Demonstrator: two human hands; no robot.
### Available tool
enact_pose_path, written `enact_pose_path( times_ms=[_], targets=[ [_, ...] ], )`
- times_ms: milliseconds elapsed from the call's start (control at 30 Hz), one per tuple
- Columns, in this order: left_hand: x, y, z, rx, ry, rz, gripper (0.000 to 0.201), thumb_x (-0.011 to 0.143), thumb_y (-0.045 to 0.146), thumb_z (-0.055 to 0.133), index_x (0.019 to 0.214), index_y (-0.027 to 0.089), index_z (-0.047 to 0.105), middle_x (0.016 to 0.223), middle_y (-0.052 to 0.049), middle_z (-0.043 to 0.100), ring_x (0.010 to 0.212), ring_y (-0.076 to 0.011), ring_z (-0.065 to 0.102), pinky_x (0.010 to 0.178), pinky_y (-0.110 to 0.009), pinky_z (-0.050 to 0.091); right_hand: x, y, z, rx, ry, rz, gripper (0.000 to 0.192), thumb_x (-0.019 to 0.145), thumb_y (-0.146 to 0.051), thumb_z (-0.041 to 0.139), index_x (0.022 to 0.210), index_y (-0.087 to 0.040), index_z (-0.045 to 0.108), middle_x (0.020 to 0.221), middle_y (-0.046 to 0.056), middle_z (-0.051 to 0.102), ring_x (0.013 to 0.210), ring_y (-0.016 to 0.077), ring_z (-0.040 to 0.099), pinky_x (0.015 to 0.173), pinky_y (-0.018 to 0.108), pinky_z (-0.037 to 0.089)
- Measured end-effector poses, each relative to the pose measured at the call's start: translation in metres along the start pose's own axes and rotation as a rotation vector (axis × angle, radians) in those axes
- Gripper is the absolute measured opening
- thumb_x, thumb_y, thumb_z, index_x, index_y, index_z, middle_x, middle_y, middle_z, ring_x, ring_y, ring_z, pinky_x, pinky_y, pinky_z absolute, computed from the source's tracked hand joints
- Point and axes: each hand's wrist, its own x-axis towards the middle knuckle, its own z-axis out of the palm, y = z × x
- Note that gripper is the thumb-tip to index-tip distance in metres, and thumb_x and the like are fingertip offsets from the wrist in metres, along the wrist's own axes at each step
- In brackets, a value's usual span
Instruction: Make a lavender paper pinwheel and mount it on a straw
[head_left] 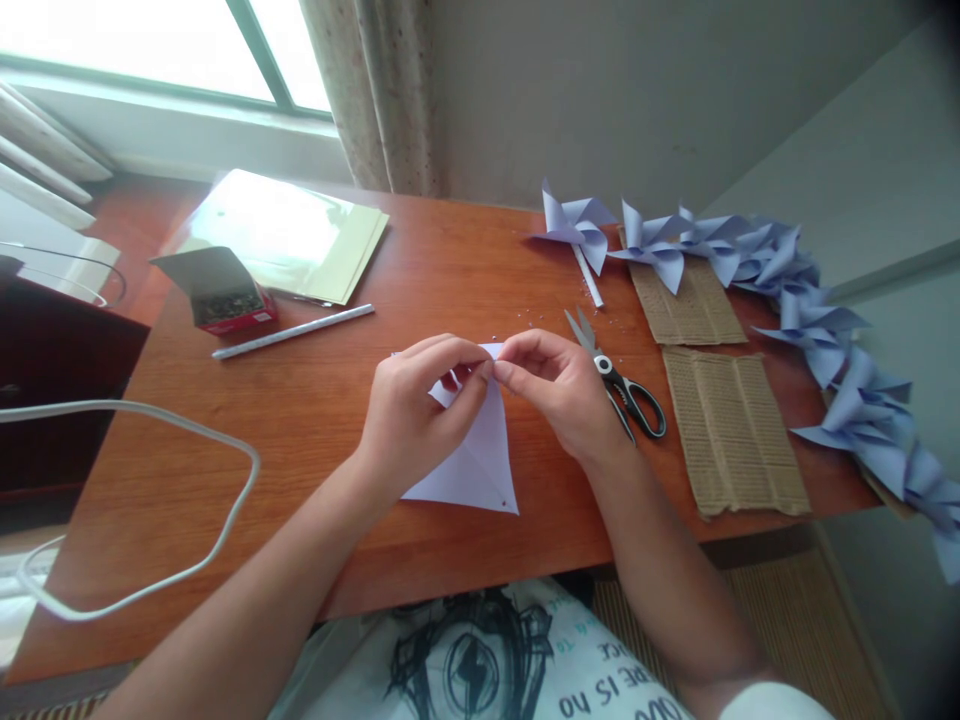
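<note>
A square sheet of pale paper lies on the table in front of me, with a small hole near its lower right corner. My left hand is closed in a pinch at the paper's upper edge. Fingertips of my right hand meet it there, also pinched on the paper. Whether anything small sits between the fingertips is hidden. Beside my right hand lie scissors with black and white handles, their blades partly spread. My left hand covers much of the sheet's left side.
Several paper pinwheels line the right and back edges. Two cardboard pieces lie at right. A rolled paper stick, an open red box of small dark pieces and a paper pack are at left. A white cable loops nearby.
</note>
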Motion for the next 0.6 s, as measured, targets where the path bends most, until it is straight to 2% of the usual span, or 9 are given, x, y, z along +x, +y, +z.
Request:
enact_pose_path(
  times_ms=[267,600],
  targets=[
    [-0.0001,-0.0004,0.0011,0.014,0.033,-0.012,0.009,0.087,0.015,0.064,0.081,0.020,0.068,0.075,0.000,0.070,0.066,-0.0125,0.060,0.065,-0.025,0.048,-0.0015,-0.0046,0.0029,-0.027,0.022,0.012,0.019,0.079,-0.037,0.083,0.085,-0.023,0.071,0.085,-0.001,0.071,0.082,0.0150,0.065,0.077,0.028,0.053],
    [0.0006,-0.0033,0.0021,0.033,0.042,0.006,0.009,0.088,0.016,0.064,0.080,0.018,0.068,0.074,0.000,0.070,0.064,-0.0113,0.060,0.063,-0.024,0.048,-0.0015,-0.0023,0.0025,-0.103,0.019,-0.067,0.014,0.083,-0.033,0.079,0.086,-0.021,0.071,0.083,-0.001,0.070,0.079,0.0144,0.065,0.074,0.027,0.053]
  ],
)
